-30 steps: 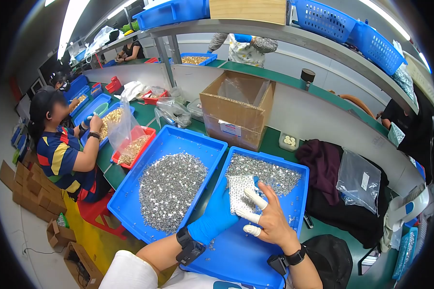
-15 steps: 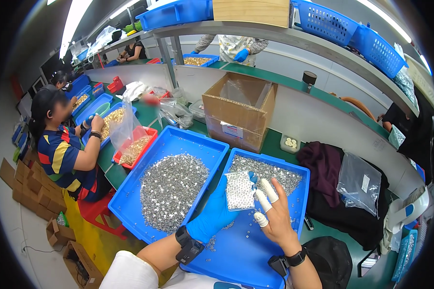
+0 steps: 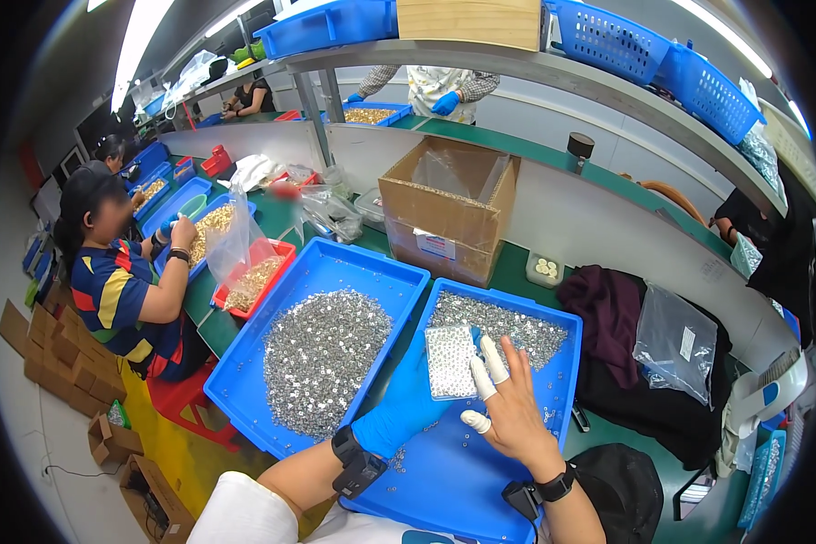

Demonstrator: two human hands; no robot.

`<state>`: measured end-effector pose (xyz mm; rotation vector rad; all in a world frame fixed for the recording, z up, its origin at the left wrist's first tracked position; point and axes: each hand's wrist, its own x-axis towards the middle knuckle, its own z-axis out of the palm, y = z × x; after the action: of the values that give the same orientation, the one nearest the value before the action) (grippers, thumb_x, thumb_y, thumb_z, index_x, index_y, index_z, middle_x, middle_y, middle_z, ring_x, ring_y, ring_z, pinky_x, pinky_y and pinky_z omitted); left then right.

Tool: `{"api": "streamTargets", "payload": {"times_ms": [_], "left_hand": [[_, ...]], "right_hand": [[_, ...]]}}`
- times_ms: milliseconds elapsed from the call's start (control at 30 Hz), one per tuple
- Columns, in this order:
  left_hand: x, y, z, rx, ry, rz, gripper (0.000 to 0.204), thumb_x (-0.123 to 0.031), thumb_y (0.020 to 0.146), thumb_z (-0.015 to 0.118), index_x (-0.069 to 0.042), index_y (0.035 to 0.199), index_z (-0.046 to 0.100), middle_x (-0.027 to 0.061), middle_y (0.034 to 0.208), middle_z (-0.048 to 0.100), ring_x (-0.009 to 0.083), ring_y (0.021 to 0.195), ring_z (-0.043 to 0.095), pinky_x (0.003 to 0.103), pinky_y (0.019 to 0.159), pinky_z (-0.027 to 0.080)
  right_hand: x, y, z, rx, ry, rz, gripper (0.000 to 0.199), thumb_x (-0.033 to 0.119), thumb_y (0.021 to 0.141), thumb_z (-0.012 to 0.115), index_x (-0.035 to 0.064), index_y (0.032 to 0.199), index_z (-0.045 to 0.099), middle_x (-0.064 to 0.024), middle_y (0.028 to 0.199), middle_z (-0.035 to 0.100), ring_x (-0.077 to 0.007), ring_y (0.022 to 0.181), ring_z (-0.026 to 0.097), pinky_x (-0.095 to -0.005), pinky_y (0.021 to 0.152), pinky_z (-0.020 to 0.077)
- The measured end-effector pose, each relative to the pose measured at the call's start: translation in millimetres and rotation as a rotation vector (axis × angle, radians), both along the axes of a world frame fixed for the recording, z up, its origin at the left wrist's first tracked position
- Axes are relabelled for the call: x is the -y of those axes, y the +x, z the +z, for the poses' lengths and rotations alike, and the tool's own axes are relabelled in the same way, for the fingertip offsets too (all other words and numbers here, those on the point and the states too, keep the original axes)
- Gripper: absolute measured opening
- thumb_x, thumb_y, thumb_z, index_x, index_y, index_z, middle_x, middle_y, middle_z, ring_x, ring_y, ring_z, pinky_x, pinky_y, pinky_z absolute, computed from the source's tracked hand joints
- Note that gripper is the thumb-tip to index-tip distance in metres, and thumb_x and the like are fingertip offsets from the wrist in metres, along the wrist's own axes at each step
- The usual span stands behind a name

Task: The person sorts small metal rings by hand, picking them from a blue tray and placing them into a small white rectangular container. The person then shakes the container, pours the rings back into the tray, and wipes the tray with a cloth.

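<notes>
My left hand [image 3: 401, 405], in a blue glove, grips a small clear rectangular plate [image 3: 450, 364] filled with rows of tiny silvery-white pieces. The plate is held up over the right blue tray [image 3: 444, 485]. My right hand [image 3: 515, 408] has white finger cots on the thumb and two fingers. Its fingers are stretched out and apart, with the cot tips at the plate's right edge; whether they touch it I cannot tell. Beyond the plate, small metal nut-like pieces [image 3: 539, 337] lie heaped at the tray's far end, and several are scattered nearer.
A left blue tray [image 3: 236, 399] holds a large heap of similar metal pieces [image 3: 322, 363]. Behind stands an open cardboard box [image 3: 444, 238]. Dark cloth [image 3: 607, 317] and a clear bag [image 3: 675, 340] lie on the right. A co-worker [image 3: 122, 272] sits at the left beside gold-coloured parts.
My right hand has shifted slightly left, its cot-covered fingers closer to the plate. The plate has turned a little more upright and dropped slightly in my left hand.
</notes>
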<state>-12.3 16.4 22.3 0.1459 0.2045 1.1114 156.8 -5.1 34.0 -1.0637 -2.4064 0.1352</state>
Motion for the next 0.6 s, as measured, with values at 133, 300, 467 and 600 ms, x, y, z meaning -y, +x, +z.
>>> {"api": "streamTargets", "payload": {"times_ms": [133, 300, 467, 600], "left_hand": [[-1.4, 1.4, -9.9, 0.003, -0.015, -0.049, 0.053, -0.040, 0.092, 0.034, -0.004, 0.131, 0.034, 0.0132, 0.130, 0.042, 0.0267, 0.118, 0.042, 0.041, 0.101, 0.031], [1.5, 1.4, -8.8, 0.096, -0.038, -0.096, 0.052, -0.040, 0.093, 0.030, -0.003, 0.129, 0.036, 0.0136, 0.128, 0.044, 0.0264, 0.116, 0.045, 0.041, 0.098, 0.036], [1.9, 2.2, -7.7, 0.033, -0.055, -0.102, 0.055, -0.042, 0.093, 0.028, -0.003, 0.132, 0.031, 0.0150, 0.130, 0.042, 0.0288, 0.115, 0.045, 0.041, 0.097, 0.035], [8.7, 2.4, 8.0, 0.111, -0.073, -0.199, 0.058, -0.043, 0.093, 0.025, -0.002, 0.135, 0.026, 0.0168, 0.133, 0.037, 0.0318, 0.117, 0.042, 0.044, 0.099, 0.032]], "right_hand": [[-2.7, 2.2, -5.9, -0.064, -0.024, -0.014, 0.062, 0.046, 0.087, 0.040, 0.0025, 0.131, 0.033, -0.0206, 0.140, 0.021, -0.0415, 0.129, 0.016, -0.0536, 0.103, 0.0137], [-4.1, 2.2, -6.3, -0.040, -0.016, -0.045, 0.064, 0.046, 0.088, 0.039, 0.0017, 0.132, 0.030, -0.0215, 0.140, 0.020, -0.0411, 0.129, 0.016, -0.0517, 0.103, 0.0141], [-5.3, 5.5, -8.8, -0.207, -0.027, -0.033, 0.065, 0.044, 0.088, 0.041, -0.0019, 0.132, 0.028, -0.0208, 0.139, 0.022, -0.0385, 0.129, 0.018, -0.0489, 0.105, 0.0140], [-7.9, 10.2, -17.4, -0.642, -0.202, -0.069, 0.063, 0.046, 0.092, 0.031, 0.0021, 0.135, 0.025, -0.0186, 0.138, 0.028, -0.0313, 0.128, 0.027, -0.0395, 0.104, 0.0210]]}}
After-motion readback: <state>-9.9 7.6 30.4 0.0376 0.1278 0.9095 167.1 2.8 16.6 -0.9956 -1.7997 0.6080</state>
